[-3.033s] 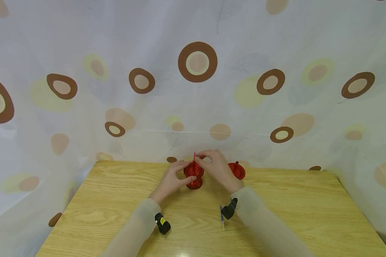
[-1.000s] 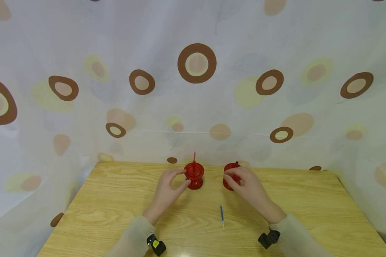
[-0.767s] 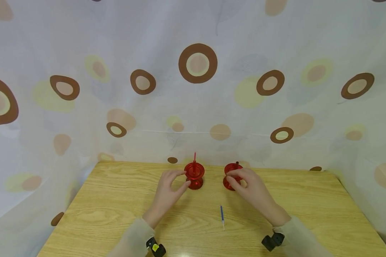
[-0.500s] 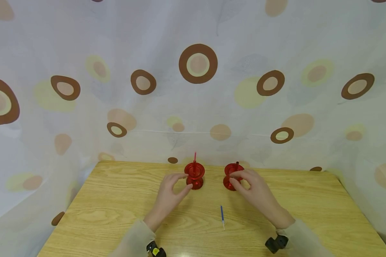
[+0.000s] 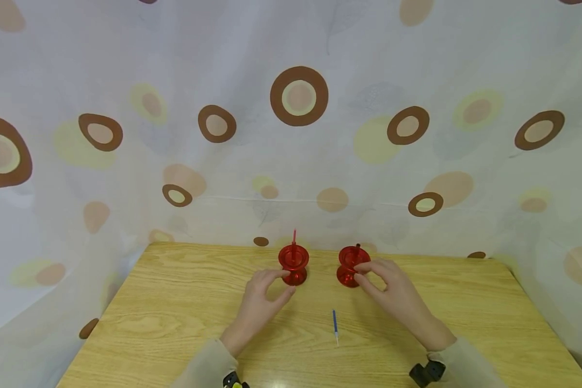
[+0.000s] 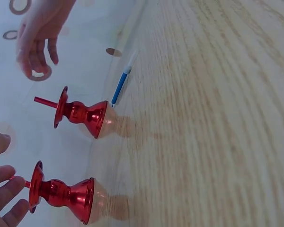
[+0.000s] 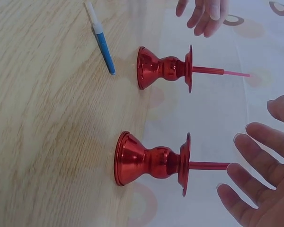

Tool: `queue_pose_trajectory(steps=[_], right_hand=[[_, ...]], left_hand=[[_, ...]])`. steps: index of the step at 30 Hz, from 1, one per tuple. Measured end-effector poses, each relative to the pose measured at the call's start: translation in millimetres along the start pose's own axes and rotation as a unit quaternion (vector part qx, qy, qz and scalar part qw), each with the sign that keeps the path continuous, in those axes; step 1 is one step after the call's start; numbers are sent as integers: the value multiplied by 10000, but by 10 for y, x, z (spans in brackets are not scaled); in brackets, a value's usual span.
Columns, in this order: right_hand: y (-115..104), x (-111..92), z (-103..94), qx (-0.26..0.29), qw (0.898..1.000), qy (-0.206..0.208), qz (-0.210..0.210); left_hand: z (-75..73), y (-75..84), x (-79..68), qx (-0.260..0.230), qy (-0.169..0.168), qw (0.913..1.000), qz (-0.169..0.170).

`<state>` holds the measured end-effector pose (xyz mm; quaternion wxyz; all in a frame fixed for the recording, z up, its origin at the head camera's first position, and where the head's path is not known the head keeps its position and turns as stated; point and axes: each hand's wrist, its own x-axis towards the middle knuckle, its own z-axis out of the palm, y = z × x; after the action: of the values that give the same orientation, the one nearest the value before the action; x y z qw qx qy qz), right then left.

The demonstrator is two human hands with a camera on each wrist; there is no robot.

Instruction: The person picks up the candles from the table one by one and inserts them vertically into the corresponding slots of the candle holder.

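Note:
Two shiny red candlesticks stand upright on the table, side by side. In the left candlestick (image 5: pixel 295 276) a thin pink candle (image 5: pixel 294 235) rises from the tube. The right candlestick (image 5: pixel 347 276) has a bare tube (image 7: pixel 208 165). My left hand (image 5: pixel 256 304) is just in front of the left candlestick, thumb and forefinger apart, holding nothing. My right hand (image 5: pixel 397 288) hovers in front of the right candlestick with relaxed, parted fingers and nothing in them. Between the hands, nearer me, lies a slim blue candle (image 5: pixel 335 322) with a whitish narrow end.
The wood-grain table (image 5: pixel 174 302) reaches out to both sides of the hands. A pale curtain (image 5: pixel 233 178) with brown and peach circles hangs right behind the candlesticks, along the table's back edge and sides.
Three seconds ago my right hand pinched the pink candle at the left candlestick while my left was around its rim. Both have since drawn off, the right hand moving right and toward me.

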<state>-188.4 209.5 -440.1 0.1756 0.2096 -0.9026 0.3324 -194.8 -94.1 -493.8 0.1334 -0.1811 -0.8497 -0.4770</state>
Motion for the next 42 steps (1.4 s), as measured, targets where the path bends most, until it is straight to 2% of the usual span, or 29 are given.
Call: queue_pose_trajectory(steps=[5, 9, 14, 19, 26, 34, 42], right_hand=[[37, -37, -20, 11, 10000, 51, -54], [73, -59, -29, -46, 9998, 114, -136], [104, -84, -39, -91, 9993, 250, -253], [112, -116, -60, -122, 9993, 314, -173], [156, -137, -102, -173, 9992, 335, -106], [221, -168, -97, -195, 9991, 376, -65], [296, -185, -95, -164, 9990, 404, 124]], left_hand=[[33, 13, -16, 11, -70, 10000, -59], [74, 21, -22, 27, -110, 9999, 20], [135, 22, -42, 253, -305, 9992, 73], [194, 41, -77, 493, -557, 9972, 7], [290, 97, -121, 678, -714, 9951, -3], [403, 143, -160, 826, -1035, 9910, -211], [508, 191, -200, 992, -1127, 9886, -91]])
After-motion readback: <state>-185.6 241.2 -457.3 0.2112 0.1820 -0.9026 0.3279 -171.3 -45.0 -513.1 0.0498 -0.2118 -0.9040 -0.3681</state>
